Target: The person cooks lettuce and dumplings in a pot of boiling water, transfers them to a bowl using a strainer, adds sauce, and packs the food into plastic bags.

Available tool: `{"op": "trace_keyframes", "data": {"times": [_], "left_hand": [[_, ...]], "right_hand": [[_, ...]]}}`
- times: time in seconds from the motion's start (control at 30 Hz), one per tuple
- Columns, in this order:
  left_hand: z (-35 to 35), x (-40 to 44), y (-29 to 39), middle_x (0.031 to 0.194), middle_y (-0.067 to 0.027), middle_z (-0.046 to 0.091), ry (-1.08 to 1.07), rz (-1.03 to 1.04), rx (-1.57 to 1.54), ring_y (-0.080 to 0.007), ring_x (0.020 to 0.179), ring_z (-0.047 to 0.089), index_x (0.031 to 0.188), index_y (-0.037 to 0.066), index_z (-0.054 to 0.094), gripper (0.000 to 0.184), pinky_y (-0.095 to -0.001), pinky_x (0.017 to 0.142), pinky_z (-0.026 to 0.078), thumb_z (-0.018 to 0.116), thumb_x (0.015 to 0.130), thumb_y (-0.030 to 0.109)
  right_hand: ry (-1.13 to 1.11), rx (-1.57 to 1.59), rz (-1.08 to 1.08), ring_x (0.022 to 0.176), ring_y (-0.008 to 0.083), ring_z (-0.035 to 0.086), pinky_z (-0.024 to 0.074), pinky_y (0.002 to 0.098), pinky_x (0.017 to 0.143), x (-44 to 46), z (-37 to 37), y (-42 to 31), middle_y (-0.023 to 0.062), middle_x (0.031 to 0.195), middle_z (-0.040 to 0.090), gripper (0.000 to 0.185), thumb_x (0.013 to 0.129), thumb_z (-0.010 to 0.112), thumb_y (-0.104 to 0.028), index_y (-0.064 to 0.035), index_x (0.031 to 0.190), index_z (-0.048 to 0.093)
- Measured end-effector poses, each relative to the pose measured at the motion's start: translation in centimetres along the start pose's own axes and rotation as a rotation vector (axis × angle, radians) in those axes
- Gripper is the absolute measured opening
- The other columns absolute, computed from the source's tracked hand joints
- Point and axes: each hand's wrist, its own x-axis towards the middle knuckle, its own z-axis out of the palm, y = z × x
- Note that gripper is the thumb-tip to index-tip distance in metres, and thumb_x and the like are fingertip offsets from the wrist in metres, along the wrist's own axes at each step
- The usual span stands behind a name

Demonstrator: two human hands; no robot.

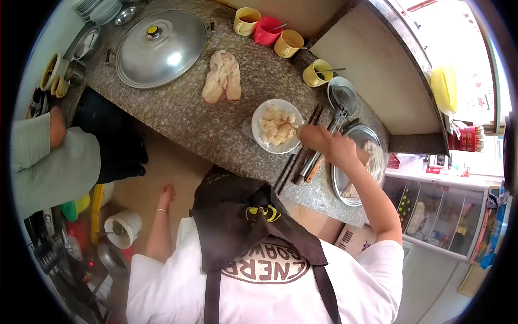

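Observation:
My right hand is closed around a blunt, brown, wooden-looking tool. One end of it reaches the right rim of a white plate, and its exact kind is unclear. Pale, lumpy food sits on that plate. Beside the hand lie long dark chopsticks and a metal utensil with a wooden handle. A metal tray with pale, raw-looking dough or meat is partly under my right forearm. My left hand hangs below the counter edge, fingers loosely apart, holding nothing.
On the stone counter lie a flattened pale piece and a large metal lid. Yellow cups, a red cup and a strainer line the back. Another person stands left, near a white bucket.

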Motion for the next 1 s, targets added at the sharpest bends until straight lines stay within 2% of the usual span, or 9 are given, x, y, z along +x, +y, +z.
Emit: {"op": "trace_keyframes", "data": {"times": [0.1, 0.13, 0.2, 0.6, 0.7, 0.8, 0.9, 0.93, 1.0], "left_hand": [[-1.2, -1.0, -3.2, 0.071, 0.0016, 0.052, 0.061, -0.073, 0.035, -0.0089, 0.054, 0.049, 0.088, 0.013, 0.052, 0.015, -0.0239, 0.044, 0.037, 0.054, 0.081, 0.026], [-1.6, -1.4, -4.1, 0.071, 0.0016, 0.052, 0.06, -0.073, 0.031, -0.0089, 0.054, 0.049, 0.088, 0.013, 0.052, 0.015, -0.0239, 0.044, 0.037, 0.054, 0.081, 0.026], [-1.9, -2.2, -5.1, 0.069, 0.0008, 0.052, 0.06, -0.185, 0.033, -0.0094, 0.052, 0.049, 0.088, 0.012, 0.052, 0.014, -0.0234, 0.043, 0.036, 0.053, 0.081, 0.023], [-1.3, -1.3, -3.9, 0.073, 0.0001, 0.053, 0.072, 0.005, -0.08, -0.0088, 0.057, 0.051, 0.09, 0.01, 0.054, 0.014, -0.0221, 0.044, 0.036, 0.054, 0.081, 0.021], [-1.3, -1.2, -3.1, 0.073, 0.0004, 0.053, 0.039, 0.007, -0.13, -0.0081, 0.057, 0.051, 0.089, 0.01, 0.053, 0.015, -0.0211, 0.044, 0.035, 0.055, 0.081, 0.023], [-0.5, -3.2, -1.7, 0.071, 0.0009, 0.053, 0.14, 0.018, -0.063, -0.008, 0.056, 0.05, 0.087, 0.01, 0.054, 0.015, -0.0208, 0.042, 0.035, 0.056, 0.08, 0.024], [-1.3, -2.8, -2.9, 0.07, 0.001, 0.052, 0.112, -0.001, -0.072, -0.0085, 0.055, 0.05, 0.088, 0.01, 0.053, 0.016, -0.0208, 0.041, 0.034, 0.056, 0.081, 0.024], [-1.9, -2.3, -3.7, 0.07, 0.001, 0.052, 0.113, -0.003, -0.076, -0.0085, 0.055, 0.05, 0.088, 0.01, 0.053, 0.016, -0.0208, 0.041, 0.034, 0.056, 0.081, 0.024], [-2.7, -1.8, -5.1, 0.07, 0.0011, 0.052, 0.08, -0.098, -0.052, -0.0085, 0.055, 0.05, 0.089, 0.011, 0.053, 0.015, -0.0209, 0.042, 0.034, 0.055, 0.081, 0.023]], "right_hand": [[-0.109, -0.019, -0.096, 0.078, 0.0276, 0.06, 0.0487, 0.0365, 0.062, -1.2, -0.6, -0.3, 0.0114, 0.088, 0.057, 0.077, 0.065, 0.066, -0.019, -0.0235, 0.132, 0.028], [-0.055, -0.027, -0.1, 0.076, 0.0296, 0.06, 0.0495, 0.0381, 0.061, -0.9, 0.7, 0.2, 0.0126, 0.086, 0.057, 0.084, 0.057, 0.072, -0.025, -0.0256, 0.13, 0.03], [-0.026, -0.051, -0.036, 0.075, 0.0296, 0.06, 0.0495, 0.0382, 0.061, -0.4, 1.2, 0.8, 0.0125, 0.086, 0.057, 0.082, 0.058, 0.071, -0.026, -0.0258, 0.13, 0.031], [0.028, -0.125, -0.005, 0.075, 0.0281, 0.061, 0.0494, 0.0375, 0.06, 0.7, 0.1, -0.1, 0.012, 0.088, 0.057, 0.069, 0.066, 0.064, -0.022, -0.0233, 0.128, 0.033], [0.017, -0.128, -0.084, 0.075, 0.0266, 0.061, 0.0489, 0.0363, 0.06, 0.1, -0.9, -1.9, 0.0116, 0.09, 0.057, 0.064, 0.071, 0.06, -0.019, -0.0228, 0.129, 0.033], [0.073, -0.111, -0.048, 0.073, 0.0282, 0.06, 0.0492, 0.0377, 0.061, 1.4, -0.6, -1.9, 0.0108, 0.084, 0.057, 0.07, 0.063, 0.067, -0.022, -0.0238, 0.126, 0.037], [0.095, -0.104, 0.012, 0.072, 0.0279, 0.06, 0.0492, 0.0372, 0.061, 1.8, -1.3, -1.9, 0.0104, 0.084, 0.057, 0.07, 0.063, 0.067, -0.023, -0.0253, 0.126, 0.037], [0.059, -0.13, -0.048, 0.07, 0.0261, 0.061, 0.0481, 0.0359, 0.056, 1.6, -1.4, -2.0, 0.0107, 0.087, 0.056, 0.071, 0.067, 0.065, -0.021, -0.0261, 0.13, 0.032], [0.041, -0.131, -0.076, 0.07, 0.0263, 0.061, 0.0482, 0.0361, 0.056, 1.3, -2.4, -3.1, 0.0109, 0.087, 0.056, 0.072, 0.066, 0.065, -0.022, -0.0258, 0.13, 0.032]]}}
